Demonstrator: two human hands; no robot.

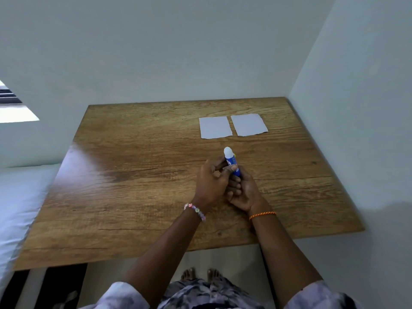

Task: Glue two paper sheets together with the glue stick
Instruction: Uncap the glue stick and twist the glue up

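Head view shows the glue stick [233, 163], a blue tube with a white rounded top, held above the desk [142, 175] near its middle-right area, tilted slightly with the white end pointing away from the person. Both hands are together on it. The left hand [211, 184] pinches the tube partway up, with the thumb [230, 168] laid across the blue body and the fingers curled behind it. The right hand [244, 190] grips the lower end of the tube, fingers curled round it from below; the base of the tube is hidden inside this grip. Whether the white top is a cap or exposed glue cannot be told. Beyond the hands, toward the far right part of the desk, lie two small white sheets side by side: the left paper sheet [215, 127] and the right paper sheet [249, 124]. They lie flat, just beside each other with a narrow strip of wood showing between them, and they do not overlap. The right sheet has an uneven lower edge. Both sheets are apart from the glue stick. A beaded bracelet [196, 210] sits on the left wrist and an orange braided band [262, 215] on the right wrist. The desk is brown wood grain, set against pale walls [178, 52] at the back and right. A white bed [20, 197] adjoins the desk on the left.
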